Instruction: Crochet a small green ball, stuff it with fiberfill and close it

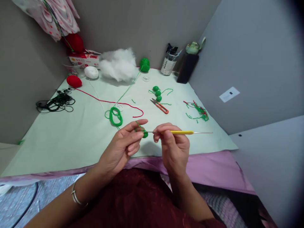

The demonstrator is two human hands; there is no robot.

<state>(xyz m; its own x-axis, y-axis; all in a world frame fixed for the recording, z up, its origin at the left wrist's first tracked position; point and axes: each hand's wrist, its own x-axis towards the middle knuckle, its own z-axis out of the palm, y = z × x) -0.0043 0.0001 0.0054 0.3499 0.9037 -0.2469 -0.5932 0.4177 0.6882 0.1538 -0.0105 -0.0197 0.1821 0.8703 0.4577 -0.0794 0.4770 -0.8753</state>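
Note:
Between thumb and fingers, my left hand (127, 139) pinches a small green crochet piece (145, 134), and green yarn runs up over its raised index finger. My right hand (174, 145) grips a crochet hook (181, 132) with a yellow handle, its metal tip pointing left into the green piece. Beyond the left hand lies a loose loop of green yarn (115, 116). A strand leads from there back to a green yarn ball (144, 65). Orange-handled thread snips (159, 106) rest beyond the right hand, close to several small green crocheted balls (157, 93).
White stuffing (118, 65) sits at the back beside a white yarn ball (91, 72) and a red one (74, 81). Black cord (60, 100) lies tangled at left, yarn scraps (200, 111) at right. A pen cup (169, 63) and a dark phone (187, 68) stand along the back right.

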